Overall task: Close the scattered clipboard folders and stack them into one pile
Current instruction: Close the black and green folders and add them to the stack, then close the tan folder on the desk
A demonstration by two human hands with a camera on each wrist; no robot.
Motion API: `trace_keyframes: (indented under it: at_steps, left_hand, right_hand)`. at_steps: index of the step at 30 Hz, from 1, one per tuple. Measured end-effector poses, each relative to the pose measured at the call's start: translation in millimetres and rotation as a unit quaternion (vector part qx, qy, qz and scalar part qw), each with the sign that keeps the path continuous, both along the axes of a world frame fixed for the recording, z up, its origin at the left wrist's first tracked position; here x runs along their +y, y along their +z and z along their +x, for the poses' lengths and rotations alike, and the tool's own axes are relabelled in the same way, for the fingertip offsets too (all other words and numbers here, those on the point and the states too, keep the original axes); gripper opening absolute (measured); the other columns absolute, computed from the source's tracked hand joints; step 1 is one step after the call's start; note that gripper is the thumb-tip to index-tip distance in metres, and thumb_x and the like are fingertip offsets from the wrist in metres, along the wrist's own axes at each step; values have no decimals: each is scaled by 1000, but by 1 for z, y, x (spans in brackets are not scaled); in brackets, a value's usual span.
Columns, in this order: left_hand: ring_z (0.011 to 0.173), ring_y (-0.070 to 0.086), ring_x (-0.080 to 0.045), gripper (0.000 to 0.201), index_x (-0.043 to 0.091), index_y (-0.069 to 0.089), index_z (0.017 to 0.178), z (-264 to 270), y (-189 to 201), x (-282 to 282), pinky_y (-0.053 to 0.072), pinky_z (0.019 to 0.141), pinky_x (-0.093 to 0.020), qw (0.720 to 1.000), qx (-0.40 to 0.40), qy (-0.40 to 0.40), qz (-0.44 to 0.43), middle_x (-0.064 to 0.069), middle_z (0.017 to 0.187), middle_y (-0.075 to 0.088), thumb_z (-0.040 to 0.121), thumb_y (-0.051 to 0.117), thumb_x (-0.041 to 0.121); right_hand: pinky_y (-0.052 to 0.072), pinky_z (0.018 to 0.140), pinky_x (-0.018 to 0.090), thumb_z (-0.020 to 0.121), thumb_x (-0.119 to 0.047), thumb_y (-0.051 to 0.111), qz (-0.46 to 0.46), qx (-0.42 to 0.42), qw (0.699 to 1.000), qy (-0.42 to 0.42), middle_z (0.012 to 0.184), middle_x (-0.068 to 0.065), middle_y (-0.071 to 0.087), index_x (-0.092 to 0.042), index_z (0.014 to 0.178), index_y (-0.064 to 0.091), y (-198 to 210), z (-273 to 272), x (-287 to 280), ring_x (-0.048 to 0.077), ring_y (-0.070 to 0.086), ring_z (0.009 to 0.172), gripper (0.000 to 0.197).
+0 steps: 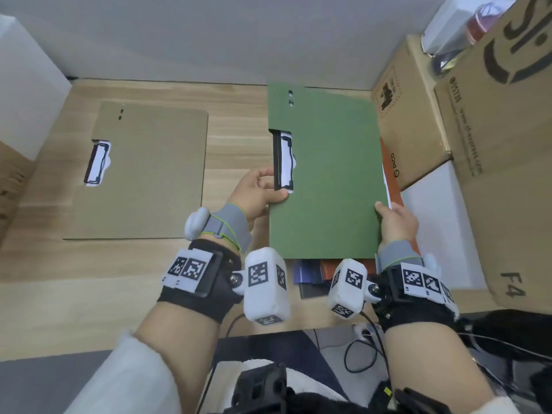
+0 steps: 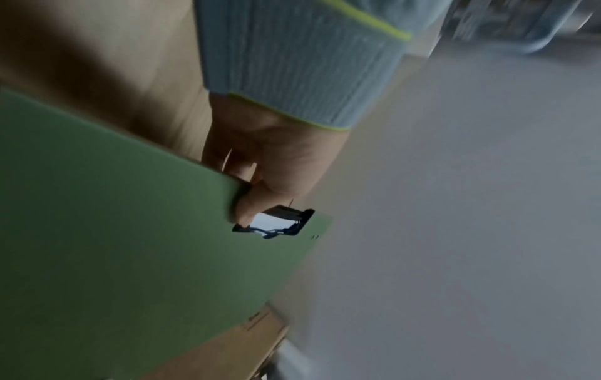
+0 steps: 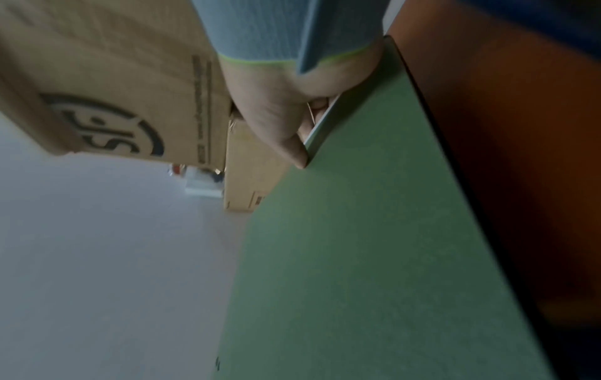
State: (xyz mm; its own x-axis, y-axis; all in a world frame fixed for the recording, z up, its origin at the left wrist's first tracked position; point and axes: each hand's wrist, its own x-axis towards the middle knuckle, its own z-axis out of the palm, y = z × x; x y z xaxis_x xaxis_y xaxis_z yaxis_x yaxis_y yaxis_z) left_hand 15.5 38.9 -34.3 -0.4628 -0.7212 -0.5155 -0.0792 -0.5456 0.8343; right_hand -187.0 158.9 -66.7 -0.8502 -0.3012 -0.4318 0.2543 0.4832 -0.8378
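A closed green clipboard folder (image 1: 325,180) is held between both hands over the right side of the table. My left hand (image 1: 257,189) grips its left edge beside the black clip (image 1: 283,162), thumb on top. My right hand (image 1: 394,219) grips its right edge, thumb on the cover. Under it lie an orange folder (image 1: 394,189) and a dark blue one (image 1: 307,273), only their edges showing. A closed tan folder (image 1: 143,171) lies flat on the left. The left wrist view shows the left hand (image 2: 260,185) pinching the green folder (image 2: 130,244); the right wrist view shows the right hand (image 3: 286,123) on the green folder (image 3: 357,244), orange folder (image 3: 504,154) below.
Cardboard boxes (image 1: 493,130) stand along the right, close to the green folder's edge. A white box (image 1: 24,85) sits at the back left. The wooden table (image 1: 89,279) ends at my lap, where cables hang. A grey wall runs behind.
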Motion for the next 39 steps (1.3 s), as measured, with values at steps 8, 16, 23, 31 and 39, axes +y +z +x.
trace_keyframes:
  at_steps: [8,16,23,31,39]
  left_hand:
    - [61,45,-10,43,19,38,75,-64,-33,33,44,62,-22,996,-91,-11,-5,2,69,44,75,66,-14]
    - [56,30,-11,54,20,30,71,-81,-40,36,36,59,-24,991,-128,-38,-14,2,65,30,68,76,-9]
    - [64,45,-7,25,16,43,96,-60,-23,24,36,55,-20,993,-115,-12,-6,5,75,45,85,66,14]
    - [67,48,-4,26,28,44,78,69,-24,-46,39,55,-18,973,-158,169,-20,7,78,48,92,49,6]
    - [119,52,-24,57,7,38,140,207,-36,-98,37,104,-28,913,-337,227,-24,-13,141,48,87,57,5]
  right_hand:
    - [48,98,50,49,-36,69,62,-16,997,36,115,5,66,-21,108,60,-66,-58,31,31,64,106,61]
    - [26,116,46,64,-37,72,149,10,984,102,154,3,27,-22,141,41,-37,-43,28,28,27,142,84]
    - [20,119,38,79,-16,66,69,65,976,198,159,5,12,-18,131,53,-5,-18,-25,24,20,145,53]
    - [24,97,3,82,-2,59,-41,91,905,414,145,11,32,-7,117,60,31,99,-135,17,39,129,35]
    - [37,83,26,87,-10,55,38,-177,895,407,106,2,49,-6,136,42,-15,216,-186,15,47,99,51]
